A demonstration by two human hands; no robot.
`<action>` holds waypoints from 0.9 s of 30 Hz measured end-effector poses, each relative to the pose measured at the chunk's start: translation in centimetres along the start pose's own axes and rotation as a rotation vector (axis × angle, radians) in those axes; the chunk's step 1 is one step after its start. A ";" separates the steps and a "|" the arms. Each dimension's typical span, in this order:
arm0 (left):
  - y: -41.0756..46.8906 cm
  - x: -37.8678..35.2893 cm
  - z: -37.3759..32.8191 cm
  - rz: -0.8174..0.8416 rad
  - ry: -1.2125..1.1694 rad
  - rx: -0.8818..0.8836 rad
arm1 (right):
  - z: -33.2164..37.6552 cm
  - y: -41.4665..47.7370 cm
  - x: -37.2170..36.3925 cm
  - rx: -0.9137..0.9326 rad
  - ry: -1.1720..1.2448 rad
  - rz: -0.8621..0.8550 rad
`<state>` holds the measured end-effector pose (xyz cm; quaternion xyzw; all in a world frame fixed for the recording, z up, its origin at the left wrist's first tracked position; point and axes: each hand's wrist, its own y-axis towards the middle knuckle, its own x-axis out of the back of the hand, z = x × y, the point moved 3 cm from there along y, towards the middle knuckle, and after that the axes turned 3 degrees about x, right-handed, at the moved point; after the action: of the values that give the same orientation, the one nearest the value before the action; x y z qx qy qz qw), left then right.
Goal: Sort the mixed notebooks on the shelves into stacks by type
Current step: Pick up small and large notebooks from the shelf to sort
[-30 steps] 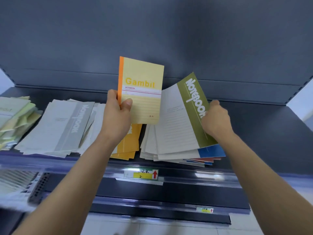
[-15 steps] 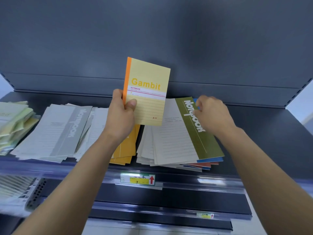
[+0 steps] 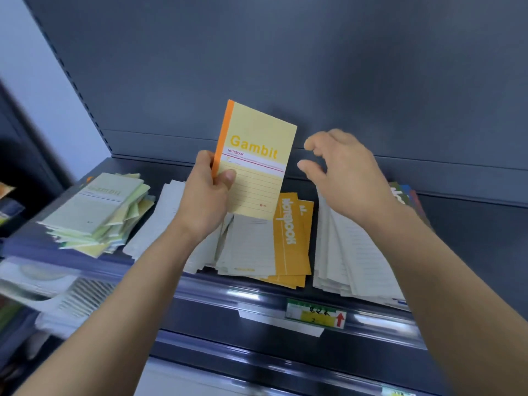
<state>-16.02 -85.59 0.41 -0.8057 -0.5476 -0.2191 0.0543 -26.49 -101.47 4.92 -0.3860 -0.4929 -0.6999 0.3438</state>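
**Gambit notebook aloft, sorting looks partway done**

The left hand (image 3: 205,192) grips a pale yellow paper notebook with an orange spine (image 3: 257,155) upright, thumb on the cover. It reads "Gambit NOTEBOOK". The right hand (image 3: 345,178) hovers just beside it, fingers loosely spread, holding nothing. Well left of the left hand sits a fanned stack of pale green Gambit notebooks (image 3: 100,207). Below, between the hands, lie orange-banded "Notebook" covers (image 3: 288,238). Under the right wrist a white lined pile (image 3: 351,261) shows green, blue and red edges, so it looks unsorted. On the shelf's front lip (image 3: 228,290) is a yellow tag with a red arrow (image 3: 315,314).

On the shelf (image 3: 471,224), Gambit stack (image 3: 108,207) lies left, middle stack (image 3: 257,247) centre, fanned stack (image 3: 357,258) right.
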 end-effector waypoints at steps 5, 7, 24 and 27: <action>0.7 5.6 3.8 -0.047 0.053 0.049 | 5.3 2.1 -2.3 0.070 -0.002 0.013; 1.0 8.1 5.4 -0.075 0.072 0.073 | 7.6 3.0 -3.3 0.097 0.012 0.031; 6.4 21.9 16.0 -0.134 0.479 0.316 | 20.8 8.6 -8.7 0.200 0.129 0.083; 7.0 21.7 17.2 -0.153 0.597 0.334 | 21.1 9.0 -8.8 0.220 0.134 0.087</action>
<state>1.98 -64.05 -4.96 -0.6425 -0.5948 -0.3560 0.3267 -10.34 -82.90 5.55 -0.3194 -0.5255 -0.6502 0.4462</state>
